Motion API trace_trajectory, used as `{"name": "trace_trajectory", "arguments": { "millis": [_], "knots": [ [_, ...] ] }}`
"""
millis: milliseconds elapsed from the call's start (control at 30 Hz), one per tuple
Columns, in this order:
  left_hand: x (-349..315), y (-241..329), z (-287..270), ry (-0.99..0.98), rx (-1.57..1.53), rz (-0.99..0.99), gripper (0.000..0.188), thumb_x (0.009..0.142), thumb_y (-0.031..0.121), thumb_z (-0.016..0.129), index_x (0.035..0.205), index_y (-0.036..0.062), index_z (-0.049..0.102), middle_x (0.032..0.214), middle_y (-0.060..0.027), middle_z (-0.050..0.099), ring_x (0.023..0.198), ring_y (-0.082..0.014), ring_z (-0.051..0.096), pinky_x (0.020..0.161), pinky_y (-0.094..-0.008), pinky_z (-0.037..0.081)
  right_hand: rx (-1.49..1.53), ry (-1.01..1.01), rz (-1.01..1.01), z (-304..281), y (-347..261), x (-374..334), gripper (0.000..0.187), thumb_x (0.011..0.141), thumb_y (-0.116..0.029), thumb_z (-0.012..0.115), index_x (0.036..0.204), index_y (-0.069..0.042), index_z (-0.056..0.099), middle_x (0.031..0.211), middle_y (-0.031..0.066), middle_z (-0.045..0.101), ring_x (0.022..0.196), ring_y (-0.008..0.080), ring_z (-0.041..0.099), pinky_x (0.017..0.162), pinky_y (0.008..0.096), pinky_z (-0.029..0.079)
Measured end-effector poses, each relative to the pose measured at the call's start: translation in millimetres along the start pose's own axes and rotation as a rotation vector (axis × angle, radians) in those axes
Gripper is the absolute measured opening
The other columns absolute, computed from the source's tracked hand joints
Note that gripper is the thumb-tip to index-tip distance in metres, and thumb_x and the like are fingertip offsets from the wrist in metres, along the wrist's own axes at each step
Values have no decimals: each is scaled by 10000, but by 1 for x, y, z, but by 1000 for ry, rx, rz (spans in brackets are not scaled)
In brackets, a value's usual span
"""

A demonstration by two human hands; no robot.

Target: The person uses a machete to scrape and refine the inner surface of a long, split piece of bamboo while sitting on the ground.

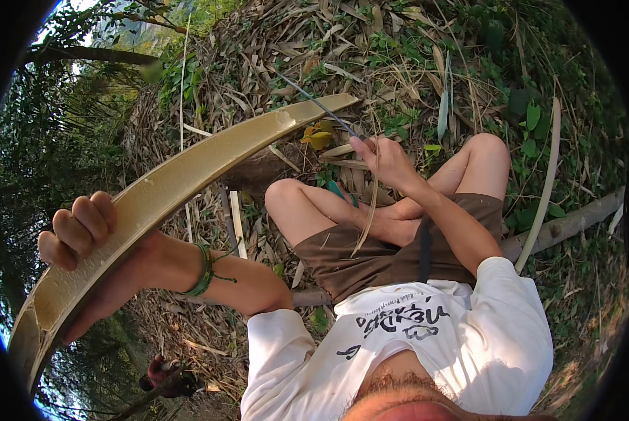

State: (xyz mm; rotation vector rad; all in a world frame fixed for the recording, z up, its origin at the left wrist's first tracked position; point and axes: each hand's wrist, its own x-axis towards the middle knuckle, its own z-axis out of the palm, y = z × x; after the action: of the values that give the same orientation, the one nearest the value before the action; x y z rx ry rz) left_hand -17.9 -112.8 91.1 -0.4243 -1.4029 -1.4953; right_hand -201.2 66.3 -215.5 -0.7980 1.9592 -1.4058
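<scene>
A long split piece of bamboo (195,163), pale and hollow on its inner side, slants across the view from lower left to upper middle. My left hand (82,228) wraps round its lower part, fingers curled over the edge. In my right hand (387,163) is a knife (314,100) with a long, thin dark blade; its handle is mostly covered by my fingers. The blade crosses the bamboo's narrow far end; whether it cuts in or only touches cannot be told. A thin, dry fibre (372,203) hangs by my right hand.
I sit cross-legged on leaf litter. At my right, a pale bamboo strip (544,184) leans over a log (570,228). A thin pole (183,91) stands at far left. Another person (171,377) is at lower left. A green sandal strap (337,189) shows by my foot.
</scene>
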Motion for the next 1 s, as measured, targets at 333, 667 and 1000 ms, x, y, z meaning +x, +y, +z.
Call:
{"name": "trace_trajectory", "arguments": {
  "millis": [333, 667, 1000],
  "knots": [
    [-41, 10, 36, -122, 163, 69, 584, 757, 658, 736, 765, 193, 383, 598, 76, 370, 473, -49, 362, 444, -208, 257, -20, -28, -194, 2, -38, -28, 511, 944, -423, 607, 693, 23, 592, 510, 185, 530, 516, 381, 596, 516, 426, 456],
    [-58, 13, 38, -53, 239, 146, 537, 718, 463, 846, 794, 185, 393, 598, 82, 377, 480, -38, 391, 447, -202, 273, -38, -123, -259, -7, -57, -38, 550, 965, -419, 581, 683, 53, 569, 524, 148, 487, 493, 213, 447, 508, 388, 405],
    [-48, 16, 33, 16, 216, 45, 684, 680, 774, 704, 780, 177, 387, 635, 59, 320, 520, -80, 307, 498, -248, 227, -72, -106, -151, -6, 6, 6, 623, 945, -523, 562, 708, 47, 650, 560, 216, 573, 544, 351, 600, 564, 424, 472]
  ]
}}
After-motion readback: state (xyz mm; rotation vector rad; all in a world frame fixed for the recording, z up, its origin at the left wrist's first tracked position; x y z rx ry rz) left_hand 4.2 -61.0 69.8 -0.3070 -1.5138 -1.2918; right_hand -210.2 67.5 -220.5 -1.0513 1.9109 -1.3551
